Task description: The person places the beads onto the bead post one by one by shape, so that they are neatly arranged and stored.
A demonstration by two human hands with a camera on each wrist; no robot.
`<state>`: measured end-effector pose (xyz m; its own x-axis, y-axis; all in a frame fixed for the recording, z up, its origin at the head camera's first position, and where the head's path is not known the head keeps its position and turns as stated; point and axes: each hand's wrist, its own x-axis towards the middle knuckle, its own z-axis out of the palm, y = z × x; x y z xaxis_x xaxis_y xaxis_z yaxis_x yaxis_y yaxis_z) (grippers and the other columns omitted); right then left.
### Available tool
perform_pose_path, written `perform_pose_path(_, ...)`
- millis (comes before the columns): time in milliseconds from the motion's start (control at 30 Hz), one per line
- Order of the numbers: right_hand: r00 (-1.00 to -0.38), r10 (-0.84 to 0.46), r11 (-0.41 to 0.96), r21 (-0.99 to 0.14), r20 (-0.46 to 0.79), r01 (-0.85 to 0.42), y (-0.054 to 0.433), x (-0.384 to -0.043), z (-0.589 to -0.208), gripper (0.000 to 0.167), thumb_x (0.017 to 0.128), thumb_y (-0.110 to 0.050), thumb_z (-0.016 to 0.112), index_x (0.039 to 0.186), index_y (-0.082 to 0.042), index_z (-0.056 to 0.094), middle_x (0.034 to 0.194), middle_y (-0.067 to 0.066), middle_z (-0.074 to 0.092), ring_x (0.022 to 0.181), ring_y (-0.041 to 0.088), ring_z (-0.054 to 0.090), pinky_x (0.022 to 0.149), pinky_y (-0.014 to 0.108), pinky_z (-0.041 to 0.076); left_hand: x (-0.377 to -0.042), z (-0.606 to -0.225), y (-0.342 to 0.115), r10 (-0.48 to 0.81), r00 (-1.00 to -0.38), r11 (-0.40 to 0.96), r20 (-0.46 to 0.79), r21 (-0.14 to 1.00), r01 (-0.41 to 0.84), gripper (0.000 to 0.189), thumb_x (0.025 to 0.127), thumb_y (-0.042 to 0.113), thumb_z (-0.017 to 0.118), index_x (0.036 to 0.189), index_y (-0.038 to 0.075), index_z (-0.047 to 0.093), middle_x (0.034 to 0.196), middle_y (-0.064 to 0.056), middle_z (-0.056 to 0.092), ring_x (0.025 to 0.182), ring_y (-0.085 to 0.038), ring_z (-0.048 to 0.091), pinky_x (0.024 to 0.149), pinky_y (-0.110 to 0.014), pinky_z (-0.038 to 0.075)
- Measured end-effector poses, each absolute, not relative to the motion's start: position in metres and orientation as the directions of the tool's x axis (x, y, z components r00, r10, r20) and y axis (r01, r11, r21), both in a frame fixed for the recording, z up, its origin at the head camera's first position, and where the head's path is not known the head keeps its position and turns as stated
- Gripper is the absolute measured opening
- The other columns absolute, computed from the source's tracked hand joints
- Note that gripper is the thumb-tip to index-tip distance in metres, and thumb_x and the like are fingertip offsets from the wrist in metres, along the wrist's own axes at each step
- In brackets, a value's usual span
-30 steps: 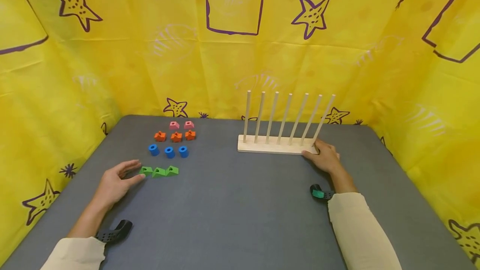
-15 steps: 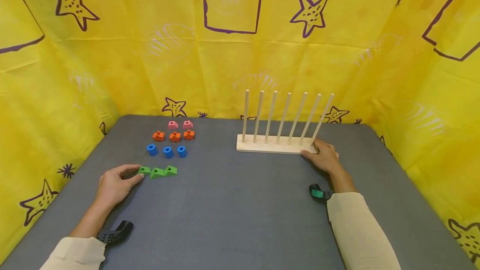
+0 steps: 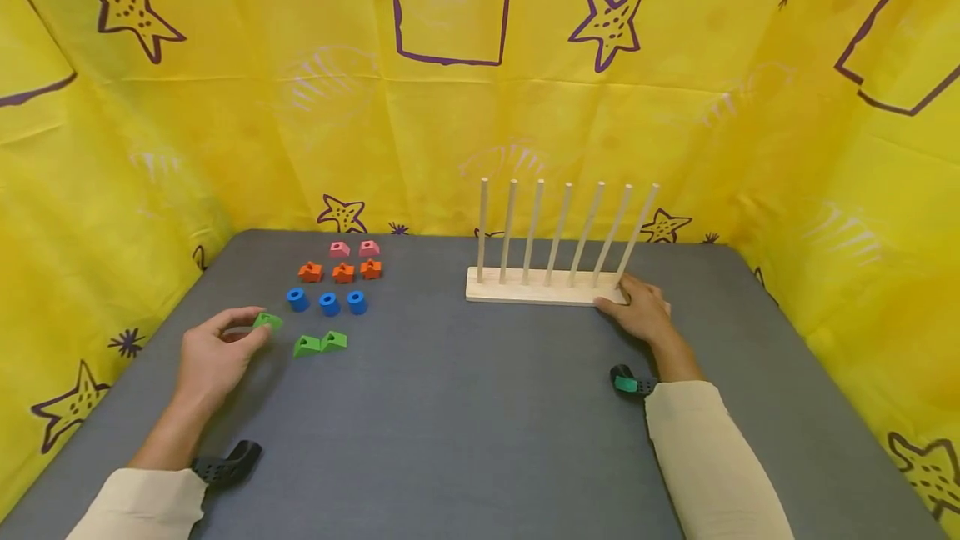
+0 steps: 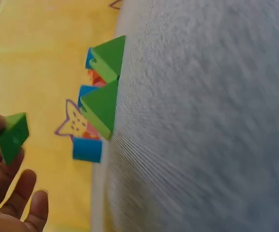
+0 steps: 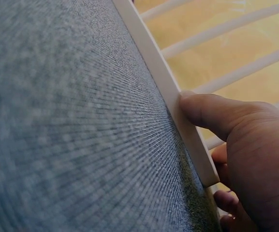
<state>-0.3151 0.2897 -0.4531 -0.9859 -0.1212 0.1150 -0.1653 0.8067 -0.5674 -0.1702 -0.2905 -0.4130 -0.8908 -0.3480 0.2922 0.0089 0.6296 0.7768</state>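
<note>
A curtained tabletop station of the staged, recording-set kind is shown; whether it is housed in a home, a lab or an office cannot be told. The grey worktop (image 3: 465, 432) is bounded at the back and both sides by creased yellow cloth (image 3: 442, 123), on which purple-outlined starfish (image 3: 607, 27) are printed. A pegged wooden stand (image 3: 525, 290) and small coloured blocks (image 3: 328, 305) are set out, and black wrist-worn devices (image 3: 228, 465) are seen.
</note>
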Motion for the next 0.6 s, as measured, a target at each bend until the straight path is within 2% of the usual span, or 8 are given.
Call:
perform_pose_path(133, -0.986, -0.123, 0.81, -0.562, 0.115, -0.167, 0.29, -0.314, -0.452, 0.063, 0.091, -0.046, 0.064, 0.139, -0.008, 0.049, 0.145, 0.02, 0.042, 0.127, 0.052, 0.027, 0.093, 0.068, 0.018, -0.172, -0.398, -0.275, -0.347, -0.881, 0.603, 0.323, 0.796, 0.054, 0.032, 0.088, 0.026, 0.072, 0.109, 0.002, 0.068, 0.091, 0.016, 0.061, 0.076, -0.001, 0.06, 0.059, -0.014, 0.047)
perform_pose_path(300, -0.987, -0.123, 0.812, -0.561, 0.104, -0.16, 0.289, -0.314, -0.453, 0.064, 0.091, -0.046, 0.063, 0.14, -0.007, 0.048, 0.145, 0.02, 0.041, 0.128, 0.051, 0.027, 0.094, 0.067, 0.018, -0.173, -0.381, -0.256, -0.343, -0.863, 0.586, 0.372, 0.802, 0.113, 0.029, 0.088, 0.025, 0.073, 0.109, 0.005, 0.069, 0.095, 0.013, 0.065, 0.08, -0.006, 0.061, 0.063, -0.014, 0.047)
perform_pose_path(500, -0.989, -0.117, 0.814, -0.562, 0.095, -0.15, 0.289, -0.314, -0.454, 0.067, 0.091, -0.048, 0.062, 0.141, -0.007, 0.046, 0.147, 0.019, 0.038, 0.128, 0.05, 0.026, 0.094, 0.066, 0.018, -0.177, -0.36, -0.235, -0.297, -0.855, 0.572, 0.425, 0.796, 0.197, 0.031, 0.089, 0.02, 0.072, 0.114, 0.002, 0.067, 0.101, 0.012, 0.064, 0.084, -0.004, 0.061, 0.07, -0.012, 0.047)
perform_pose_path(600, -0.989, -0.115, 0.809, -0.569, 0.089, -0.145, 0.289, -0.315, -0.454, 0.069, 0.091, -0.049, 0.062, 0.143, -0.007, 0.045, 0.148, 0.019, 0.037, 0.128, 0.05, 0.025, 0.094, 0.066, 0.018, -0.181, -0.349, -0.223, -0.26, -0.852, 0.556, 0.454, 0.792, 0.253, 0.032, 0.089, 0.017, 0.072, 0.116, 0.0, 0.066, 0.103, 0.01, 0.065, 0.085, -0.004, 0.062, 0.069, -0.013, 0.048)
